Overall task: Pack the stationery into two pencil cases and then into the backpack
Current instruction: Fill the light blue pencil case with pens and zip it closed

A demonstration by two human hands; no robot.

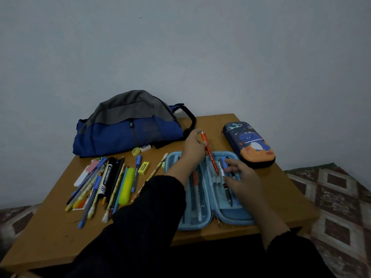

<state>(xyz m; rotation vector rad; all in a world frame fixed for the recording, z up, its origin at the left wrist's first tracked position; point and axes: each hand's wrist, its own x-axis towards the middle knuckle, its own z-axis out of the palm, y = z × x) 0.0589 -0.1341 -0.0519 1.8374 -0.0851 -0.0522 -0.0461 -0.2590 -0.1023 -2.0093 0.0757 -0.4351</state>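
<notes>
A light blue pencil case (pixel 208 221) lies open on the wooden table (pixel 50 227). My left hand (pixel 193 146) hovers over its far end, shut on an orange pen (pixel 209 153) that slants down toward the case's right half. My right hand (pixel 241 177) rests on that right half with fingers spread over a few pens (pixel 227 192) held in elastic loops. An orange-capped pen (pixel 196 189) sits in the left mesh half. A closed dark blue dinosaur pencil case (pixel 249 144) lies at the far right. The blue and grey backpack (pixel 128 125) stands at the back.
Several loose pens, pencils, a black marker (pixel 107 177) and a yellow highlighter (pixel 126 185) lie in a heap on the left. A yellow eraser (pixel 143 168), a white eraser (pixel 145 147) and a yellow sharpener (pixel 136 151) lie near the backpack. A patterned rug (pixel 337 197) surrounds the table.
</notes>
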